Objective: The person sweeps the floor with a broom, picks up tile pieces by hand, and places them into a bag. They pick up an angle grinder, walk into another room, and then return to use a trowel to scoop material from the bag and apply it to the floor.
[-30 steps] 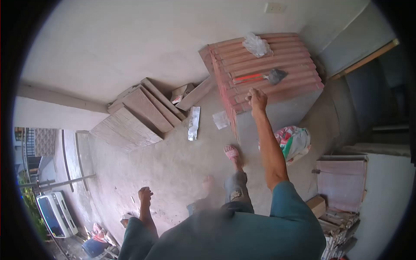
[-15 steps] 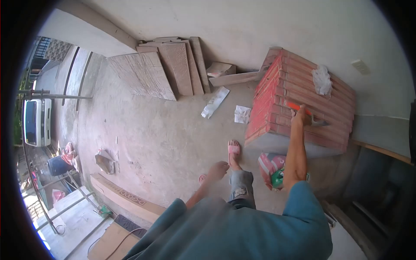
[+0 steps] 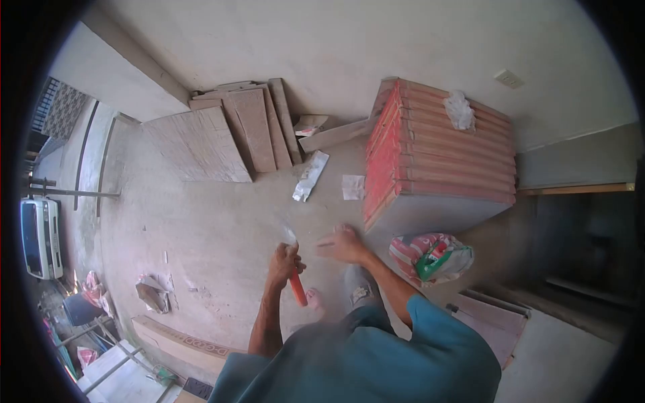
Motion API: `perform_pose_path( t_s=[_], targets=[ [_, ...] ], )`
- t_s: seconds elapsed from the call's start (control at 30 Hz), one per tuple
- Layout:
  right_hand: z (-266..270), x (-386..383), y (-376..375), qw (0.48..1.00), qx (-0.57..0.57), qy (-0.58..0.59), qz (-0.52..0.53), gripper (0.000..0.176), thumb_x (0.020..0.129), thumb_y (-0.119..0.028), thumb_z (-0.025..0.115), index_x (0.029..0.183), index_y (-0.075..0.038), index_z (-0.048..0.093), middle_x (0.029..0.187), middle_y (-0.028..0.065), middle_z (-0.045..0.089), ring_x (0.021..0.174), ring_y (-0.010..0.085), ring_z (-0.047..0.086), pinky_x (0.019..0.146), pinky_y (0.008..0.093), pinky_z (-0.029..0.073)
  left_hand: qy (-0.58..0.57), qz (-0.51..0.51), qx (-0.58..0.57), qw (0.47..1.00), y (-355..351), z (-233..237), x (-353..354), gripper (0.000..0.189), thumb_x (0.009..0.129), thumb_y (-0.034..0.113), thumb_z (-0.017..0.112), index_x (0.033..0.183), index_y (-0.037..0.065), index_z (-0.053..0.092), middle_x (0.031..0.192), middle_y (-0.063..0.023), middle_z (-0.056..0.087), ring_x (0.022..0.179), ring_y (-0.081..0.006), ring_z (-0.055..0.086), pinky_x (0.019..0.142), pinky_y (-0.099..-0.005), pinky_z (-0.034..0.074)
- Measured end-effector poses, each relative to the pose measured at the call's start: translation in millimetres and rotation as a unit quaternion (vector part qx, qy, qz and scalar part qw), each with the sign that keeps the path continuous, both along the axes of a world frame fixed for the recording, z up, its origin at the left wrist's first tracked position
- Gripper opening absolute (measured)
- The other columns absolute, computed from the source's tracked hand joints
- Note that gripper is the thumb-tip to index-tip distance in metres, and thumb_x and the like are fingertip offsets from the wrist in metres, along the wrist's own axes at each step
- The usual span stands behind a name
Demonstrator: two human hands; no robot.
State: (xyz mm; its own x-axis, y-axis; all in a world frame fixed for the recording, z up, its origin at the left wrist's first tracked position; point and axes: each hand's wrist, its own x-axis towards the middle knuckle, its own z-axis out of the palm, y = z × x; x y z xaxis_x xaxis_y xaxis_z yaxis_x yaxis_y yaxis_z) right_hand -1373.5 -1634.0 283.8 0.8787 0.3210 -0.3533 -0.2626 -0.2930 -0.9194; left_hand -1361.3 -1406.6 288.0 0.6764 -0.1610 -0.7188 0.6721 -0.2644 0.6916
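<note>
My left hand (image 3: 285, 260) is closed around a hammer (image 3: 298, 289), its orange handle sticking out below the fist. The metal end above the hand is blurred. To the right of it, my right hand (image 3: 346, 245) is open, its fingers stretched toward the left and holding nothing. Beyond that hand stands a stack of red ribbed roof tiles (image 3: 457, 151) with a crumpled clear plastic bag (image 3: 459, 111) on top. A pink and white sack (image 3: 416, 252) with green on it lies beside my right forearm.
Brown panels (image 3: 248, 127) lean against the back wall. Paper scraps (image 3: 311, 176) and a torn bag (image 3: 152, 294) lie on the concrete floor. A long cardboard box (image 3: 178, 342) is at lower left, with metal bars (image 3: 94, 329) beyond. A dark opening (image 3: 578, 235) is at right.
The hammer has passed from my right hand to my left, moving from over the tiles to in front of my body. My right hand has come back from the stack and opened. My view has shifted.
</note>
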Motion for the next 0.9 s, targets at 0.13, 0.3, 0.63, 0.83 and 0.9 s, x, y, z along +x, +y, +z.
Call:
perform_pose_path(
  t_s=[0.13,0.3,0.63,0.83,0.9],
  targets=[
    [-8,103,-173,0.918,-0.122,-0.008,-0.378,0.047,0.081,-0.022,0.071,0.123,-0.005,0.058,0.104,0.0116,0.064,0.077,0.0164,0.061,0.073,0.0292,0.05,0.076,0.023,0.211,0.974,118,-144,-97,0.043,0.086,0.037,0.064,0.092,-0.004,0.053,0.068,-0.011,0.059,0.051,-0.0226,0.062,0.046,-0.0366,0.05],
    [-141,236,-370,0.803,-0.392,-0.008,-0.448,0.049,0.083,-0.02,0.067,0.126,-0.002,0.051,0.107,0.0152,0.062,0.086,0.0225,0.059,0.081,0.0323,0.047,0.333,-0.005,0.372,0.866,192,-151,-186,0.033,0.079,0.027,0.069,0.1,0.001,0.065,0.084,-0.0118,0.069,0.065,-0.0251,0.068,0.059,-0.0391,0.054],
    [-154,246,-462,0.641,-0.516,-0.052,-0.566,0.055,0.087,-0.015,0.061,0.133,0.005,0.038,0.113,0.0223,0.06,0.103,0.0348,0.057,0.096,0.0386,0.042,-0.015,-0.462,0.306,0.832,62,-159,-63,0.049,0.071,0.017,0.072,0.118,0.019,0.06,0.106,-0.0069,0.063,0.102,-0.0313,0.057,0.085,-0.0418,0.048],
    [-77,254,-154,0.894,-0.272,-0.077,-0.349,0.057,0.078,0.0,0.061,0.13,0.004,0.038,0.117,0.0213,0.05,0.112,0.0332,0.049,0.1,0.0368,0.035,0.125,-0.004,0.082,0.989,-45,-193,15,0.034,0.074,0.009,0.06,0.108,0.013,0.062,0.101,-0.0096,0.06,0.09,-0.0311,0.057,0.075,-0.0402,0.049],
    [-208,265,-124,0.943,-0.226,-0.071,-0.233,0.048,0.077,-0.003,0.066,0.121,0.004,0.049,0.108,0.0166,0.056,0.1,0.0269,0.056,0.09,0.032,0.042,-0.097,-0.121,0.135,0.979,-53,-236,-6,0.029,0.078,0.014,0.061,0.105,0.004,0.061,0.092,-0.0098,0.06,0.076,-0.0243,0.058,0.064,-0.0361,0.048]
  ],
)
